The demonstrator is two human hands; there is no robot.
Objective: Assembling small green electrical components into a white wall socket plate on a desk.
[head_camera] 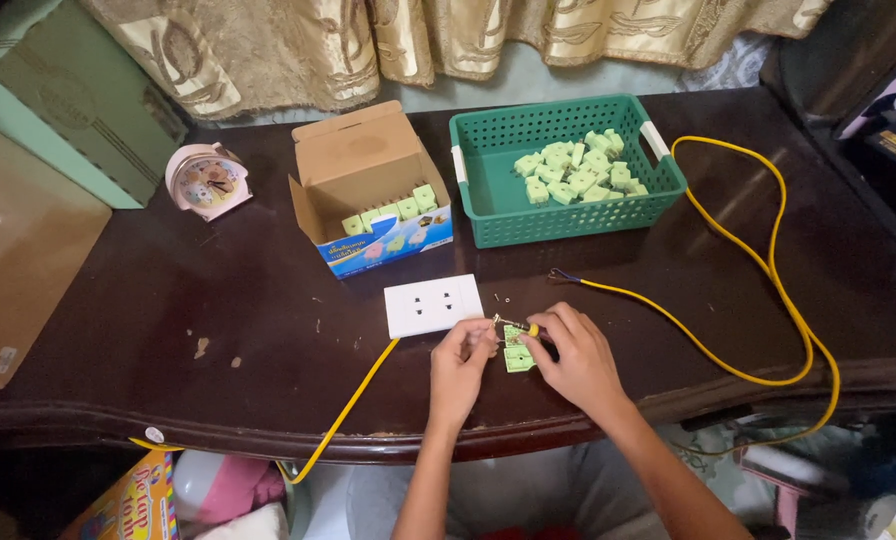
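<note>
Hands first: our left hand (460,362) pinches a small green socket block (517,355) near the surface's (218,320) front edge, while our right hand (571,355) grips a little screwdriver (514,324) against it. We judge a terminal screw is being worked; the next turn needs a steady tip. At 11 o'clock lies a white outlet plate (433,305); yellow wire (768,270) loops at 3. Farther, a cardboard box (368,190) and green basket (568,170) hold more blocks. Screw and tip are too small to see.
</note>
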